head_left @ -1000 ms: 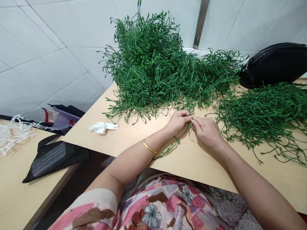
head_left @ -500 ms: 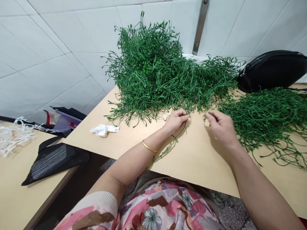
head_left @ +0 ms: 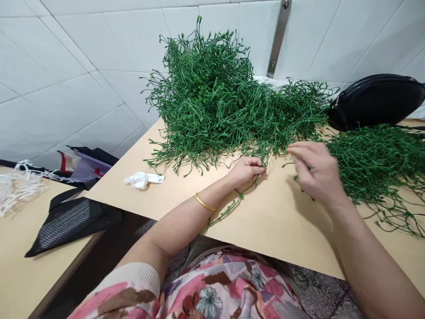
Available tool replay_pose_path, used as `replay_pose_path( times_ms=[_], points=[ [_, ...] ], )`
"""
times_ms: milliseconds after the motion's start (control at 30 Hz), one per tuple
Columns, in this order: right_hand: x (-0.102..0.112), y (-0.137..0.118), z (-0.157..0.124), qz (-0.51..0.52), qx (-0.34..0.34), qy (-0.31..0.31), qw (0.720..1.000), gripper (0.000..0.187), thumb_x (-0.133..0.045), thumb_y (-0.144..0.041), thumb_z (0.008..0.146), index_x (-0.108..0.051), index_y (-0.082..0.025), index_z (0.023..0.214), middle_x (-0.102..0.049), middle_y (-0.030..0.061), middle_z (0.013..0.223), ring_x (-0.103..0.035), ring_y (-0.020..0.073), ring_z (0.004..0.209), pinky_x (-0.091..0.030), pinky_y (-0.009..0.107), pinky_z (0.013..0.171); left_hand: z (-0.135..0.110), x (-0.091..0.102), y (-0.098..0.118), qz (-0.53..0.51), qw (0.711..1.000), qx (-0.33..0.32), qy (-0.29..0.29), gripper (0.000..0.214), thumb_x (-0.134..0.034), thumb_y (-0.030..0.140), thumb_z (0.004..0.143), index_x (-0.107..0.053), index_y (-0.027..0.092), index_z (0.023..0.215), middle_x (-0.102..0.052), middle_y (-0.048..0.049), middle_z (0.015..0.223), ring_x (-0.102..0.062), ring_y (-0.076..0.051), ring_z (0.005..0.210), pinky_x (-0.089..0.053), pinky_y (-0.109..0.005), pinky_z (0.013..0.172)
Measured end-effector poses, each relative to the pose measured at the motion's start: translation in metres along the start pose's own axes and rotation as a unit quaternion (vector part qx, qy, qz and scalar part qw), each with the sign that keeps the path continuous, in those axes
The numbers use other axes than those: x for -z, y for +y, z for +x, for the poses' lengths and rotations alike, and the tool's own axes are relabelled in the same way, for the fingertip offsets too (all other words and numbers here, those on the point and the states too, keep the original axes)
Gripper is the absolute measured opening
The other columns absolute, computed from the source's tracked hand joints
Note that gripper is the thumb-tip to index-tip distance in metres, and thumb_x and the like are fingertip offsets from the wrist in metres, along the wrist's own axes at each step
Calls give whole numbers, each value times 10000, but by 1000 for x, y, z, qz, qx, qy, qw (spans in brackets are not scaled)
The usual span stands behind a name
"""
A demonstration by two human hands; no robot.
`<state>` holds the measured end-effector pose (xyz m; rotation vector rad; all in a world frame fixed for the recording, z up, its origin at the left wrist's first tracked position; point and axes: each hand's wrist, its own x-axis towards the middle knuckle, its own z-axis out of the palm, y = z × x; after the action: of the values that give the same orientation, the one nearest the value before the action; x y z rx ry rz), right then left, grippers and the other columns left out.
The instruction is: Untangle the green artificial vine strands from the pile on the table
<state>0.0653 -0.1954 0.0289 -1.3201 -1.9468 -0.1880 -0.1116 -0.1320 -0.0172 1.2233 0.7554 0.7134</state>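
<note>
My left hand [head_left: 248, 172] is closed in a pinch on a thin green artificial stem. From its fingers a knotted green strand [head_left: 229, 210] trails over the table and passes behind my forearm. My right hand [head_left: 318, 175] is raised to the right, thumb and fingers curled round a green stem whose ends stick out below the hand. Just beyond both hands lies a large tangled heap of green stems [head_left: 212, 93] with small bud-like tips. Beside my right hand spreads a second, looser pile of stems [head_left: 381, 159].
A black zipped bag [head_left: 381, 99] stands at the back right against the tiled wall. Crumpled white tissue [head_left: 142, 180] lies on the wooden table [head_left: 265, 230] at left. On a lower table sit a black mesh pouch [head_left: 66, 226] and white netting [head_left: 20, 186].
My right hand has moved right and turned, away from the left hand, and stem ends now show below it. The left hand keeps its pinch almost in place.
</note>
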Motion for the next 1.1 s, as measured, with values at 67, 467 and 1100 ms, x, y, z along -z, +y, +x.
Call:
replay_pose_path(
  times_ms=[67, 467, 1100],
  points=[
    [-19, -5, -2, 51, 50, -54, 996, 243, -425, -163, 843, -645, -203, 939, -650, 76, 1028, -539, 228, 978, -439, 405, 856, -2, -1, 0, 7, 1000, 2, -14, 139, -612, 161, 663, -494, 120, 602, -604, -5, 570, -342, -9, 350, -208, -184, 372],
    [-39, -1, -16, 66, -74, -116, 988, 272, -447, -195, 835, -662, -171, 1001, -691, 88, 949, -576, 212, 819, -427, 336, 735, -5, -5, 0, 64, 998, -5, -11, 75, -541, 164, 729, -527, 125, 667, -551, 14, 568, -467, -42, 447, -370, -179, 452],
    [-37, -3, -14, 100, -121, -177, 972, 68, -448, -209, 791, -511, -193, 774, -481, -14, 592, -396, 121, 512, -295, 261, 535, -7, -11, -1, 151, 985, -81, -1, 111, -522, 160, 686, -439, 157, 613, -403, 61, 515, -358, -46, 462, -274, -198, 476]
  ],
)
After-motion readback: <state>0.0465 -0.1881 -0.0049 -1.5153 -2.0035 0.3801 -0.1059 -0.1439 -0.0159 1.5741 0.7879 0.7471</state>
